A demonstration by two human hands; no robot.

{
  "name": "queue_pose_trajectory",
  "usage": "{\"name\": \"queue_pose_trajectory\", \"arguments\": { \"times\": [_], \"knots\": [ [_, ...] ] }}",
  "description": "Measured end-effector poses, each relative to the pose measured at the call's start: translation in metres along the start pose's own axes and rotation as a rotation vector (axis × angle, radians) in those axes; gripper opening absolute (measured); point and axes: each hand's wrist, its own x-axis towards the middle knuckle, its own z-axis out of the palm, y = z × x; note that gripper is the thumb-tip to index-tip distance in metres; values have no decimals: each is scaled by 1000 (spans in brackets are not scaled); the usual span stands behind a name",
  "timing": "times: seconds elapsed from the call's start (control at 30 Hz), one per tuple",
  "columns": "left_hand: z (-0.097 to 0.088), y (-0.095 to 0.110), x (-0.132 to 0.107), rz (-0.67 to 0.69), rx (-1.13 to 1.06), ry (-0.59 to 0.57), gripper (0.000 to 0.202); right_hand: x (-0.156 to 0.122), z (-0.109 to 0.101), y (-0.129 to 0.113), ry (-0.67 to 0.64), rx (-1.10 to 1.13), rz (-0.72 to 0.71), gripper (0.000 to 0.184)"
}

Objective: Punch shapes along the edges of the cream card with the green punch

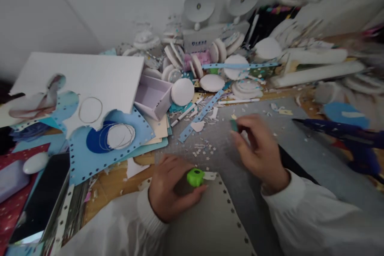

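Note:
My left hand [177, 188] curls around a small bright-green craft paper punch [195, 177], its thumb along the near side and its fingers to the left. The punch sits at the far edge of a greyish sheet [204, 224] whose right edge has a row of star-shaped holes. A white tab sticks out beside the punch. Raised over the grey cutting mat [222, 152], my right hand [259, 150] pinches a small teal piece [234, 125] between thumb and fingertips. The right fingers are slightly blurred.
Tiny punched stars [204, 148] lie on the mat, with a star-punched blue strip [201, 116] behind them. A blue hot glue gun [342, 132] is at the right. White foam discs [183, 92] and a lilac box [154, 96] crowd the back.

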Motion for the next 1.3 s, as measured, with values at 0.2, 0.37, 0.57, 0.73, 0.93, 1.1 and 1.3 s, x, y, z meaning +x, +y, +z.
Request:
{"name": "queue_pose_trajectory", "arguments": {
  "times": [0.2,0.37,0.57,0.73,0.93,1.1,1.3],
  "knots": [
    [5,0,-2,-89,107,17,23,0,-5,-9,-99,-66,-107,36],
    [3,5,1,-103,208,43,35,-10,-1,-49,-451,267,-266,43],
    [-7,13,5,-129,153,-63,55,-19,-3,-59,-489,359,-231,37],
    [-13,20,6,-141,71,-187,49,-32,0,-51,-298,404,2,25],
    [-36,19,2,-149,263,-279,24,-28,-3,-26,-67,348,84,24],
    [-64,26,22,138,497,-470,19,-14,-18,-3,-154,151,17,24],
    [-48,48,63,409,626,-602,13,-11,-31,-16,-261,19,-68,25]
  ]
}}
